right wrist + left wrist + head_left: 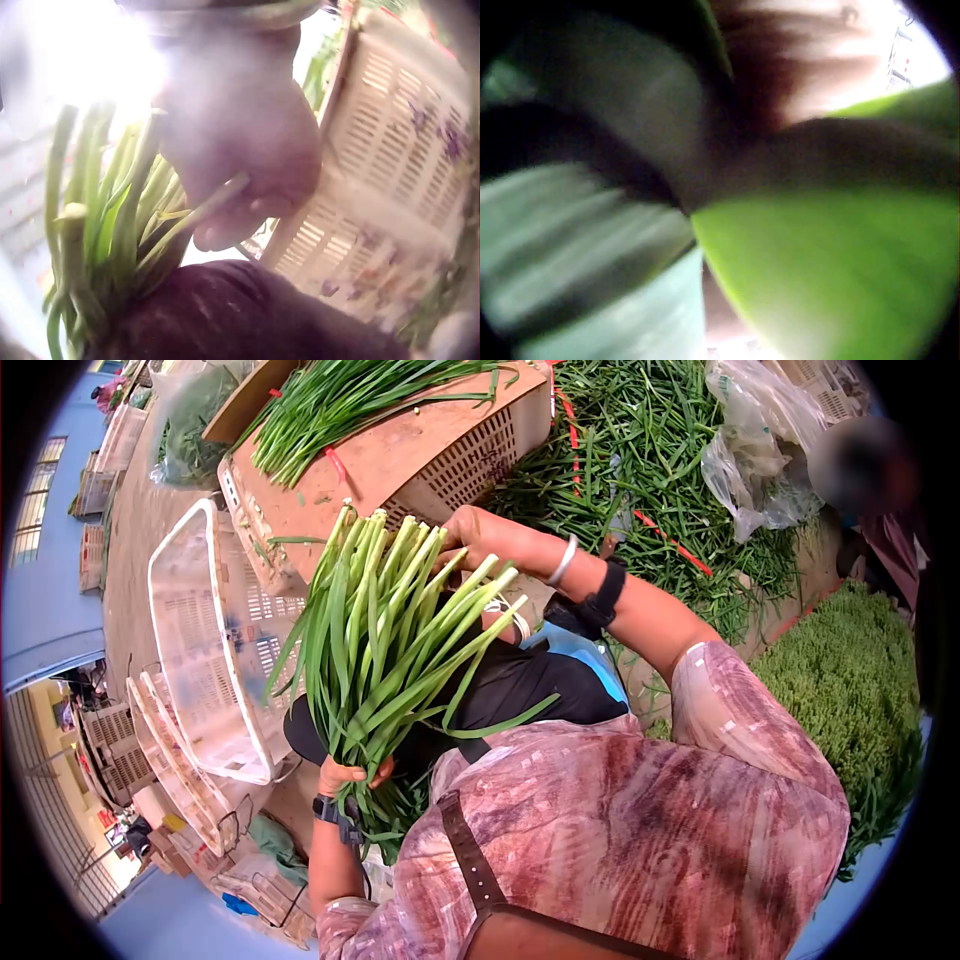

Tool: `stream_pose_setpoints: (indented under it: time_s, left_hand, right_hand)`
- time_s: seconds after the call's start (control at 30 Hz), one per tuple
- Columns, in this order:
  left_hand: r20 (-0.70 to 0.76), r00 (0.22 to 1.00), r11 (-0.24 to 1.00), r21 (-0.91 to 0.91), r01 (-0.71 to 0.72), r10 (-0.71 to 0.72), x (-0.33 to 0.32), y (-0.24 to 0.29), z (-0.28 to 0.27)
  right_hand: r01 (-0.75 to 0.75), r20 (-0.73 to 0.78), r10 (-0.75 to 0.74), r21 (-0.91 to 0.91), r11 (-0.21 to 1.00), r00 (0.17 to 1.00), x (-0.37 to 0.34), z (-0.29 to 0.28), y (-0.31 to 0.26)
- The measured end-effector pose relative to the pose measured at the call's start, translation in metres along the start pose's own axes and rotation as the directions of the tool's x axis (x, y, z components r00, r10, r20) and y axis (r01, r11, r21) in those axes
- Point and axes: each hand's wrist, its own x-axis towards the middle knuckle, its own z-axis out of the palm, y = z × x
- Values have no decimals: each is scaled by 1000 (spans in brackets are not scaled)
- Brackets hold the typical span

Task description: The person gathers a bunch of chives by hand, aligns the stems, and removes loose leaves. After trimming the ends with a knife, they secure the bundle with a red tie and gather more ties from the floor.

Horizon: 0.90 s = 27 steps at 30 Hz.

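A big bunch of garlic greens (385, 630), with pale cut stalks and long flat leaves, lies across the person's dark-clad lap in the head view. Near the leafy end, the left hand (352, 772) grips it; leaves cover part of those fingers. Blurred broad leaves (832, 262) fill most of the left wrist view. At the cut ends is the right hand (482, 543), its fingers curled in beside the outer stalks. In the right wrist view that hand (244, 142) has bent fingertips close together, and one stalk (214, 202) crosses in front of them; I cannot tell whether it pinches it.
A board-topped crate (450, 450) ahead carries another pile of greens (340, 410) and red ties. White plastic crates (190, 630) stand to the left. Loose green leaves (640, 470) cover the ground at right, beside a clear plastic bag (765, 450). Another person is at far right.
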Motion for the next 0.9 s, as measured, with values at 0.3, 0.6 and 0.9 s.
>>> stream_pose_setpoints:
  time_s: [0.3, 0.6, 0.9]
  left_hand:
    - [-68, 998, 994, 110, 15, -7, -6, 4, 26]
    - [-179, 983, 933, 360, 21, 46, -9, 11, 21]
    - [-310, 873, 595, 804, 29, 376, -16, 47, 71]
  right_hand:
    - [132, -210, -144, -71, 989, 967, -28, -17, -24]
    - [-461, -375, 337, -318, 828, 864, -48, -69, -27]
    - [-155, -289, 157, 30, 987, 944, -6, -8, -50]
